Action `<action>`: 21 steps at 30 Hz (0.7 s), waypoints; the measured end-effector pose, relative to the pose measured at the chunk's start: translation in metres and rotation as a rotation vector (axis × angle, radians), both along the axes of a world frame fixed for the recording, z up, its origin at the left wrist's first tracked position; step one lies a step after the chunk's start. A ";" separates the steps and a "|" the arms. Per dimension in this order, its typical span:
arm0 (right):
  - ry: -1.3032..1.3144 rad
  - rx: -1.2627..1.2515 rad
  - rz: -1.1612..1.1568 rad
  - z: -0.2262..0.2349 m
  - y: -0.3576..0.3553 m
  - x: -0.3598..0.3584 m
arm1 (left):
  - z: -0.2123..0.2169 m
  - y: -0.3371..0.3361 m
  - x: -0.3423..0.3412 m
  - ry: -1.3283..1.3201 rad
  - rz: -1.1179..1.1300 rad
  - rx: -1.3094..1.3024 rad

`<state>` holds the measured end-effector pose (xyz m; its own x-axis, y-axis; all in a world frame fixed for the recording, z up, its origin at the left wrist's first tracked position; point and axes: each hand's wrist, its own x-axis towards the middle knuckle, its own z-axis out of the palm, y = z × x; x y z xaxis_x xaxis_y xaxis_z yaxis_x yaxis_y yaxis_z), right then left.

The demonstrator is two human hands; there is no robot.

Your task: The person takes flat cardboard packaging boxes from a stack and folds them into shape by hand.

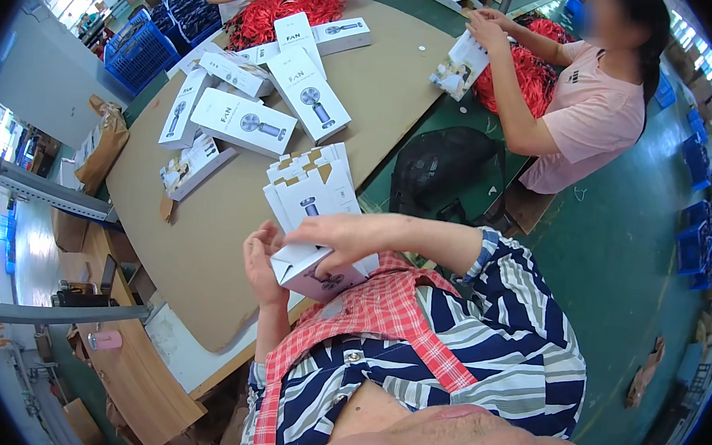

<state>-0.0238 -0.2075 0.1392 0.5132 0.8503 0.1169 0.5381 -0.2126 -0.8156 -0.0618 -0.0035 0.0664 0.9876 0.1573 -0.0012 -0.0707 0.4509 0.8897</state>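
Close against my apron is a white fan box [306,270], tilted, with a small picture of a hand-held fan on its side. My left hand [262,267] is closed around its left end, the fingers curled by the end flap. From the right, my right hand [334,236] reaches across the top and grips the box between thumb and fingers. Just beyond my hands, a stack of flattened fan cartons [315,187] with open brown-lined flaps rests at the table edge. What is inside the held box is hidden.
A heap of closed fan boxes [244,122] lies on the brown table [384,74]. Across it, a person's hands work by red strands [285,12]. At right, a person in pink [591,107] holds a carton [460,65]. A black bag [440,166] sits between us.
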 end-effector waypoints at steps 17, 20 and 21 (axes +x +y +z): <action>0.278 0.009 -0.944 -0.119 0.010 0.087 | -0.052 0.011 0.093 0.083 0.012 0.902; 0.065 -0.079 -0.937 -0.133 0.017 0.086 | -0.031 -0.012 0.103 0.121 -0.196 0.928; 0.067 -0.080 -0.923 -0.121 0.018 0.077 | -0.037 -0.008 0.097 0.130 -0.185 0.928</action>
<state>0.0533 -0.1893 0.0186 0.9942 0.1058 0.0209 0.0797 -0.5903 -0.8033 0.0348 -0.0113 0.0296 0.9978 -0.0079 -0.0658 0.0555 -0.4442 0.8942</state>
